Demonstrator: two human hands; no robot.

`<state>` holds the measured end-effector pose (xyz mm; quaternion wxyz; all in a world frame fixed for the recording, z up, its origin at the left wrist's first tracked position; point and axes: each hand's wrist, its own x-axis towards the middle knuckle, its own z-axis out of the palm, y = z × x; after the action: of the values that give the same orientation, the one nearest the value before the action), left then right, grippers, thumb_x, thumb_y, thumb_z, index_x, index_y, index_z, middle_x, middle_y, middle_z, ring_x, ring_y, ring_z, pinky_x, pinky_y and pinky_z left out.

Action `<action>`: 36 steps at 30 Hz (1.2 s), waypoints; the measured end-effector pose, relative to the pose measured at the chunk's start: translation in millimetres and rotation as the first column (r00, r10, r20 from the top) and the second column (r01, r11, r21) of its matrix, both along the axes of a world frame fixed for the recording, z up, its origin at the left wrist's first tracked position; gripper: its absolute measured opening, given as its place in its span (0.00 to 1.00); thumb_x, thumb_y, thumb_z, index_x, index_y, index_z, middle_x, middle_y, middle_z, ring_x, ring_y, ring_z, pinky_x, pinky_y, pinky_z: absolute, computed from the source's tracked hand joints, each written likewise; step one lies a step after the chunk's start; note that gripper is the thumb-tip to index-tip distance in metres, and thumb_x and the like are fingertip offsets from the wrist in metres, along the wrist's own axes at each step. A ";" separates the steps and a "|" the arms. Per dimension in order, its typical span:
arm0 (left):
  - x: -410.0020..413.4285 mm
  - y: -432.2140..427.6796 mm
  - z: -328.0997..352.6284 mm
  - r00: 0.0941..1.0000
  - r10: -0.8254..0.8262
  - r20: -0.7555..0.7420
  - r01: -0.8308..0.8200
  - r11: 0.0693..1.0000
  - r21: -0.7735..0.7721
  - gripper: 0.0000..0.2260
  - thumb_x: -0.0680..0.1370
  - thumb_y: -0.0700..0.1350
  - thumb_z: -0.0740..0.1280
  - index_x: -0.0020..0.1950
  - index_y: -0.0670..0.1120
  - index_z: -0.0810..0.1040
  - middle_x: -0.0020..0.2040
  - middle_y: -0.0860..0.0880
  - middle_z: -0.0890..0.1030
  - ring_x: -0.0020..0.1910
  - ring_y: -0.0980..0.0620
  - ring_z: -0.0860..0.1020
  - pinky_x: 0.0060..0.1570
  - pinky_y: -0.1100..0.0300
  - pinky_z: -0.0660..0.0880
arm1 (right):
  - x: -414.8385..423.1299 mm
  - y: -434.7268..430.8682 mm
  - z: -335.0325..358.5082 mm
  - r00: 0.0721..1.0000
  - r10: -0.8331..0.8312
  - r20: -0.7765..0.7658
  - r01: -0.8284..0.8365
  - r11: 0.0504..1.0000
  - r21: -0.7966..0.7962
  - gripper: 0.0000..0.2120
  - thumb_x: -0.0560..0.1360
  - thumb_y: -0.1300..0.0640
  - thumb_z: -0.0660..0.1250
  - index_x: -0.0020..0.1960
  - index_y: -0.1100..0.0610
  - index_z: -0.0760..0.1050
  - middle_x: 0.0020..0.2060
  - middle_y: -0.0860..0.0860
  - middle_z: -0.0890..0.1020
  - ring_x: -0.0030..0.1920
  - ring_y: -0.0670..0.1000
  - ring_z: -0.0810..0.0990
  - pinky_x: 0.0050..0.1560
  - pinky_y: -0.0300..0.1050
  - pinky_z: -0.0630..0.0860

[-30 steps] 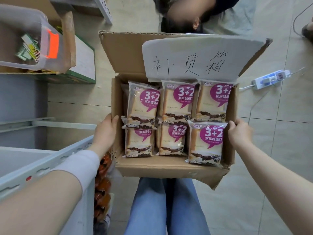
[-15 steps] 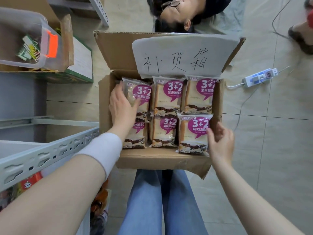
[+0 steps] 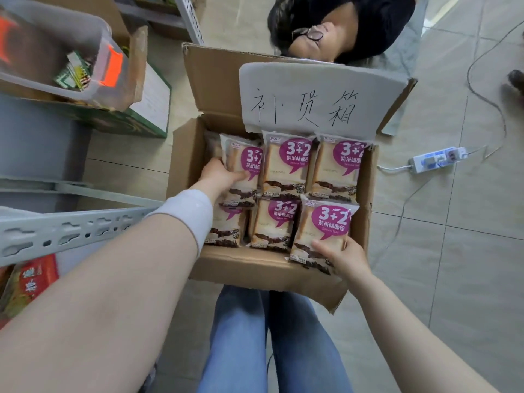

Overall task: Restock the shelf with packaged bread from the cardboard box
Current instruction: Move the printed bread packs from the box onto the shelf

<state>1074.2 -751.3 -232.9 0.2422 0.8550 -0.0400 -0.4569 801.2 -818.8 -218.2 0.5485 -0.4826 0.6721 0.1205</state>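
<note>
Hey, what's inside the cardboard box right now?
The cardboard box holds six visible bread packets in two rows. The left hand grips the far-left packet; the right hand grips the near-right packet. Anything beneath them is hidden.

Both hands left the box sides: left hand and right hand now grip bread packs (one each).

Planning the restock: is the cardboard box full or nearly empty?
Full on top: the cardboard box shows six bread packs covering it; deeper layers cannot tell.
</note>
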 end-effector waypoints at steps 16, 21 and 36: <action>-126.6 193.2 366.4 0.743 0.664 0.082 -0.449 0.585 -0.675 0.17 0.73 0.44 0.70 0.61 0.51 0.71 0.56 0.52 0.79 0.58 0.52 0.77 0.60 0.57 0.73 | -13.1 64.6 260.4 0.701 0.346 0.624 -0.443 0.897 0.000 0.19 0.66 0.53 0.73 0.55 0.54 0.75 0.47 0.53 0.85 0.47 0.53 0.85 0.45 0.49 0.79; -137.7 288.5 503.4 0.642 0.755 0.132 -0.299 0.405 -0.864 0.15 0.70 0.53 0.67 0.55 0.53 0.74 0.52 0.52 0.83 0.53 0.53 0.81 0.56 0.55 0.77 | 44.1 126.5 377.4 0.379 0.542 0.750 -0.633 0.743 -0.217 0.15 0.67 0.60 0.72 0.52 0.52 0.75 0.43 0.48 0.86 0.44 0.46 0.85 0.41 0.37 0.80; -72.1 527.6 566.4 0.231 0.955 0.188 -0.276 0.249 -0.928 0.05 0.76 0.45 0.67 0.52 0.50 0.76 0.49 0.51 0.82 0.50 0.53 0.81 0.50 0.57 0.76 | 196.0 325.7 504.1 0.007 0.507 0.862 -0.690 0.626 -0.362 0.32 0.50 0.44 0.79 0.51 0.52 0.75 0.46 0.50 0.85 0.49 0.51 0.84 0.43 0.41 0.81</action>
<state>1002.0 -223.7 333.5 0.7027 0.6845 0.0783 0.1776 997.3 -493.1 285.9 0.7529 -0.6485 -0.0495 0.1012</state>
